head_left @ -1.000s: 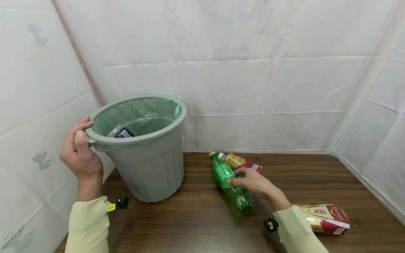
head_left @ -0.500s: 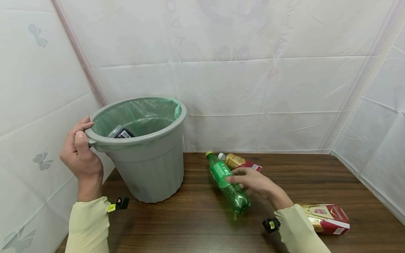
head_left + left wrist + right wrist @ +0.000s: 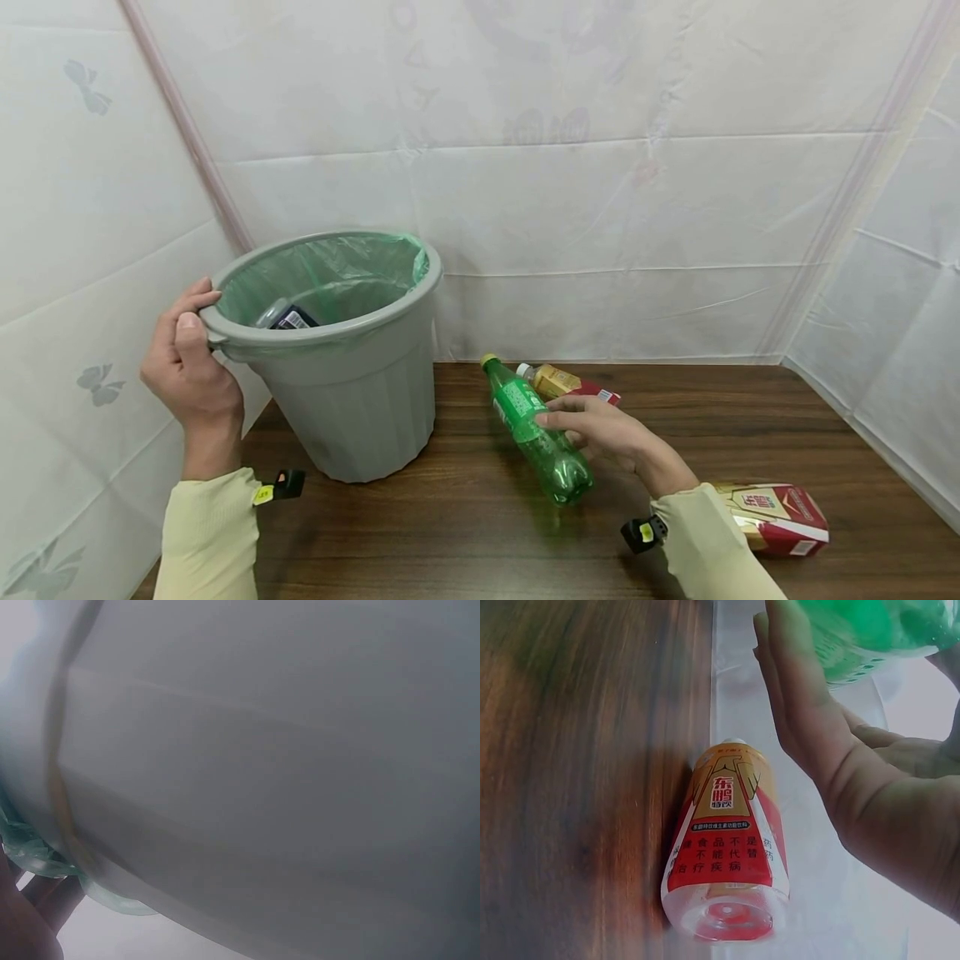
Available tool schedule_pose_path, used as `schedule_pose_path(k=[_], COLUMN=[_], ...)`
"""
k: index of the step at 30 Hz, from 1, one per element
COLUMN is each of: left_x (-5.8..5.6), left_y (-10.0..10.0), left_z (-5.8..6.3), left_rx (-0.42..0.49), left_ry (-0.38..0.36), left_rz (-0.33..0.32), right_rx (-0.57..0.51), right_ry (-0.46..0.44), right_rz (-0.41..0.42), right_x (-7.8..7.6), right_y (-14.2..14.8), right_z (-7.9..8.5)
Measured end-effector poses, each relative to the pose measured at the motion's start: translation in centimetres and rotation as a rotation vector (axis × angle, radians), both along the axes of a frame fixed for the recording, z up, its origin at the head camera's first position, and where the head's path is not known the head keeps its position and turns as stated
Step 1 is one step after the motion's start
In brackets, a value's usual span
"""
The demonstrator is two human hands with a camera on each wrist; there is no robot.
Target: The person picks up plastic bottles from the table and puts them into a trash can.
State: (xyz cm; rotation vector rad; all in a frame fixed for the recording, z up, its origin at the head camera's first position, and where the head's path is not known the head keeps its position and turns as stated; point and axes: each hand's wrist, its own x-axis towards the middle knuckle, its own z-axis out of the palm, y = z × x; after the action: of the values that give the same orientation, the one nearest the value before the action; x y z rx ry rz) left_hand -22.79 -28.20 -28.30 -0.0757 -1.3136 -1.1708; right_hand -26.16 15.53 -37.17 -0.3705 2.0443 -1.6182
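The little bottle (image 3: pixel 727 855) with the red and gold label has big Chinese words, 东鹏特饮. Under them, white words say 保健食品不是药物 and 不能代替药物治疗疾病. The red carton (image 3: pixel 776 517), at 4 o'clock on the table, has print too small to read.

Red-and-gold bottle (image 3: pixel 727 855) and red carton (image 3: pixel 776 518) lying on wooden table (image 3: pixel 480 533).

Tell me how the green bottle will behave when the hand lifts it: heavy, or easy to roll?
The green bottle looks empty, with light passing through it, so it is probably light. It is round and lies tilted under the right hand, so it may roll if released. Its thin plastic would likely dent under a hard grip.
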Motion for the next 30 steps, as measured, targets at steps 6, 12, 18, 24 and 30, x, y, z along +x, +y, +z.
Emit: schedule_pose_path(k=[6, 12, 18, 24, 30], left_x=[0.1, 0.2, 0.3, 0.4, 0.3], left_y=[0.3, 0.7, 1.1, 0.9, 0.5], left_z=[0.1, 0.2, 0.4, 0.3, 0.1], left_rx=[0.001, 0.002, 0.004, 0.015, 0.018], left_ry=[0.009, 0.022, 0.014, -0.002, -0.002], left_rz=[0.001, -0.008, -0.015, -0.012, -0.003], right_rx=[-0.067, -0.193, -0.313, -0.362, -0.377], right_ry=[-0.029, -0.065, -0.07, -0.06, -0.061], right_rz=[-0.008, 0.057, 0.097, 0.115, 0.107], right_x=[0.1, 0.3, 0.6, 0.9, 0.8], right_y=[0.2, 0.6, 0.6, 0.2, -0.4], right_z=[0.1, 0.6, 1.6, 2.8, 3.9])
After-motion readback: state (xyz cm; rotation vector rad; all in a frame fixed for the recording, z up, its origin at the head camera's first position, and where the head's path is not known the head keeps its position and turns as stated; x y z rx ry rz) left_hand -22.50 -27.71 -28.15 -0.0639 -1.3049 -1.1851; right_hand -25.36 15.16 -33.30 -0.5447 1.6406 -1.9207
